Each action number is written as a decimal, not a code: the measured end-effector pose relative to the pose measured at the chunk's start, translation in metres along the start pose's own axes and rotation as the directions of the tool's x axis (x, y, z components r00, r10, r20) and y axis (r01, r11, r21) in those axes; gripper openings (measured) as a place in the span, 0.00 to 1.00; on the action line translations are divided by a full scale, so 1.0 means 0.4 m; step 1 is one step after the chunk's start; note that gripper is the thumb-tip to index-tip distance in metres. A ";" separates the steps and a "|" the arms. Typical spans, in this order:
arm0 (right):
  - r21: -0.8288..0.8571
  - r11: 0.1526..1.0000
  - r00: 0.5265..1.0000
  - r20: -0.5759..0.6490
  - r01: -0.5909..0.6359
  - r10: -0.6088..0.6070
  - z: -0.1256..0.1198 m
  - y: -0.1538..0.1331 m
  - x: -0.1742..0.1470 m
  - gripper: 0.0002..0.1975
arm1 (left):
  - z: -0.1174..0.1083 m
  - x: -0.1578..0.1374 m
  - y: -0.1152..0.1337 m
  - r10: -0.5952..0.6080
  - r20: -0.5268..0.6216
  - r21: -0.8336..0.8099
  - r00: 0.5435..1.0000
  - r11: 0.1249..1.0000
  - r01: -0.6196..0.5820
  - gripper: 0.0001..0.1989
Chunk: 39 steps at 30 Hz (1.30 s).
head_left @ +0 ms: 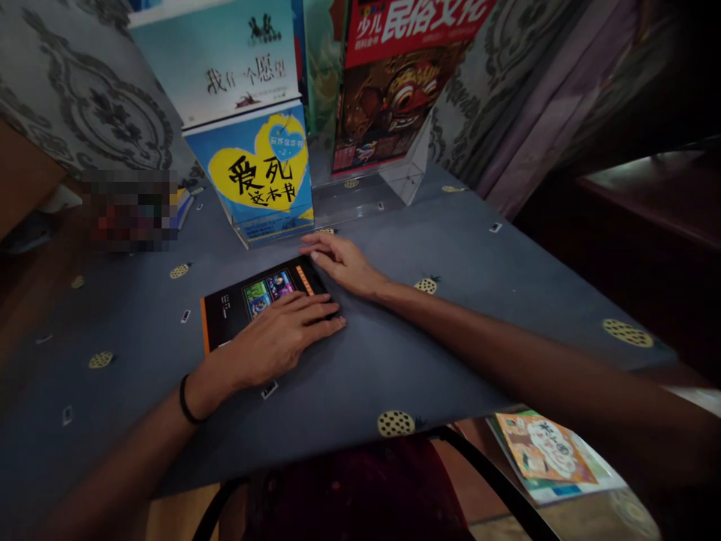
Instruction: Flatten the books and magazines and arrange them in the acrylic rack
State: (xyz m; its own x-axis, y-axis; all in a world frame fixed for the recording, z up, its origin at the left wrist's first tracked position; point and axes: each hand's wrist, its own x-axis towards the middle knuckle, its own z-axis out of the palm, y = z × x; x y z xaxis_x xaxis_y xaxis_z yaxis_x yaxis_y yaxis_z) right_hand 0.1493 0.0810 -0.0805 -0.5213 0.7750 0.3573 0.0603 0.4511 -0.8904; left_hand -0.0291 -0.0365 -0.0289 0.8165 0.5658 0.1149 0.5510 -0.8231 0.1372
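A thin black book with an orange spine edge and small colourful pictures on its cover lies flat on the table. My left hand rests palm down across the near part of its cover, fingers stretched out, hiding some of the pictures. At the book's far right corner is my right hand, with its fingers extended and lying low at the edge. Whether those fingertips press on the cover or only on the cloth, I cannot tell. Just behind the black book stands a blue book with a yellow heart.
A patterned blue-grey cloth covers the table. Upright at the back are a pale green book and a red-topped book on a clear stand. A pixelated patch covers the back left. Below, at lower right, lies an orange book.
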 end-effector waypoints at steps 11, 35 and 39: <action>-0.408 0.899 0.985 0.130 0.161 -0.117 0.023 -0.031 -0.036 0.20 | 0.037 -0.066 0.086 -0.261 -0.052 0.162 0.964 0.950 0.266 0.22; -0.705 0.603 0.889 0.457 0.373 -0.017 0.081 -0.266 -0.421 0.38 | 0.080 -0.362 0.325 -0.429 0.001 0.206 0.903 0.884 0.420 0.41; -0.550 0.769 0.852 0.523 0.326 0.013 0.037 -0.309 -0.470 0.38 | 0.033 -0.397 0.360 -0.330 -0.086 0.136 0.940 0.931 0.339 0.34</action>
State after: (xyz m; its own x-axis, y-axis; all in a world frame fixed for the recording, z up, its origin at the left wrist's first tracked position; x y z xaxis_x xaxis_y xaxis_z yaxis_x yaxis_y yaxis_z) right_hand 0.2273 -0.1269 -0.0418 -0.8888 0.4347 0.1455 0.3447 0.8431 -0.4127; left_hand -0.0771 -0.2453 -0.0405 0.5709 0.8077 0.1472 0.8133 -0.5809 0.0327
